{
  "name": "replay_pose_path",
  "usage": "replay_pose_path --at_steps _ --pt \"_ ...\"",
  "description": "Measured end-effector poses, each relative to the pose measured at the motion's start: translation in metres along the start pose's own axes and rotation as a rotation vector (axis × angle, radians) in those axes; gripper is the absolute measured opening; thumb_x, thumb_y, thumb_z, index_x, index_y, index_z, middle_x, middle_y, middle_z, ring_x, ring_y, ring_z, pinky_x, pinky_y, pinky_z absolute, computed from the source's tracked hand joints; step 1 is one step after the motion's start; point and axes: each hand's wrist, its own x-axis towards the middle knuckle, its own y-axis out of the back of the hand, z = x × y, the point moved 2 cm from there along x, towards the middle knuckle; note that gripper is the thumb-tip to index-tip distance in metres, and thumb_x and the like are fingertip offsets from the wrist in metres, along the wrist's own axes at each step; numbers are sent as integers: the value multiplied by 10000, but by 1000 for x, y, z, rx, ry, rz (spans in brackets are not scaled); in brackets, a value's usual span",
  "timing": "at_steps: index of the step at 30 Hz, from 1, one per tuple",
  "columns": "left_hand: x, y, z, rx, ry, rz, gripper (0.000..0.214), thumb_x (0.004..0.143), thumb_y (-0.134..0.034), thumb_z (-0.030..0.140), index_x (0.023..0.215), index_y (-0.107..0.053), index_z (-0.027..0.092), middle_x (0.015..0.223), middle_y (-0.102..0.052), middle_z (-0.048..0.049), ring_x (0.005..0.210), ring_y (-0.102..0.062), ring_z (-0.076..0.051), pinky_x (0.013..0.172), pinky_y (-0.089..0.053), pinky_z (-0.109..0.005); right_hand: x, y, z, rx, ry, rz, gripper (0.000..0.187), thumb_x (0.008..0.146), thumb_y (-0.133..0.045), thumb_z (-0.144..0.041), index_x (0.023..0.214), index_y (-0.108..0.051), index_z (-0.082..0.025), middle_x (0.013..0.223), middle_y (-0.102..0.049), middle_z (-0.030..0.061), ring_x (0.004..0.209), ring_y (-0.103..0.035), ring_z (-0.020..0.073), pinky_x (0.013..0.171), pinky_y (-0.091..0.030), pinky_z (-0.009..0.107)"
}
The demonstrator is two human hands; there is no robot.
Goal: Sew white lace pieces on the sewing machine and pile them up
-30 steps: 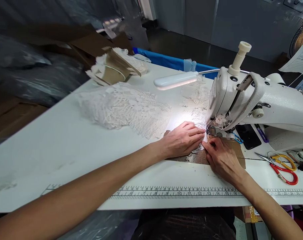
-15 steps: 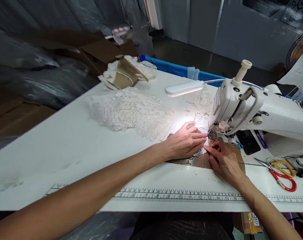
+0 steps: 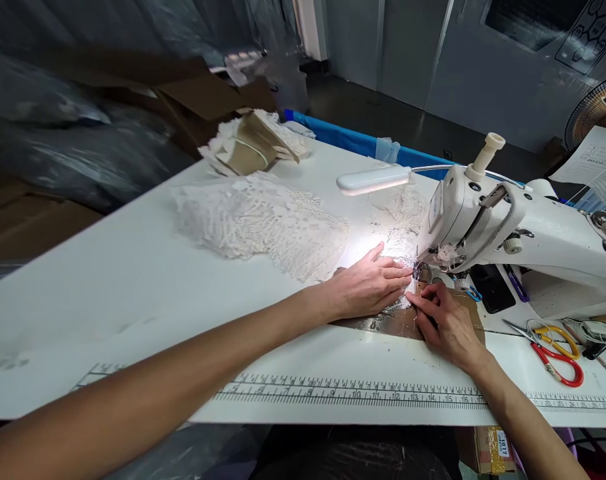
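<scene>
White lace (image 3: pixel 405 301) lies under the lit needle area of a white sewing machine (image 3: pixel 463 213). My left hand (image 3: pixel 370 283) rests flat on this lace, just left of the presser foot (image 3: pixel 417 269), with its fingers stretched out. On the near side of the needle, my right hand (image 3: pixel 445 323) has its fingers bent and the tips closed at the lace's near edge. Much of the piece is hidden beneath my left hand. Below both hands is a brown and metallic plate (image 3: pixel 383 324) set on the table.
A heap of white lace (image 3: pixel 267 223) spreads left of my hands, with a tied lace bundle (image 3: pixel 253 143) behind it. Scissors (image 3: pixel 557 353) and a dark phone (image 3: pixel 493 288) lie at the right. A white lamp (image 3: pixel 373 180) hangs above; a ruler strip (image 3: pixel 353 393) lines the front edge.
The camera view has shifted slightly. Both hands stay at nearly the same place by the needle, and the lace shows no clear movement.
</scene>
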Motion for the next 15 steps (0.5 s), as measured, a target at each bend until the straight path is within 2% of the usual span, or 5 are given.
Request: replay_pose_path --at_steps 8,12,15 --pt "-3 -5 1 5 49 5 391 1072 -300 270 1092 -679 171 1209 -699 -82 1098 -622 -214 1145 -310 -580 3 1 -6 -54 -24 -69 382 930 -478 -192 1267 -652 -238 1079 -605 108 804 -599 192 561 -507 250" --pt "-1 -4 2 24 64 -30 381 1071 -291 254 1108 -657 156 1139 -715 -97 1062 -631 -235 1100 -339 -620 4 1 -7 -91 -43 -129 413 920 -482 -182 1300 -637 -232 1056 -621 126 764 -611 205 537 -493 259" --pt "2 -3 1 40 105 -46 357 1063 -315 254 1092 -657 152 1051 -724 -99 980 -637 -235 1060 -375 -602 7 1 -6 -117 -79 -169 440 919 -484 -186 1337 -612 -238 1013 -638 130 740 -613 212 514 -471 254"
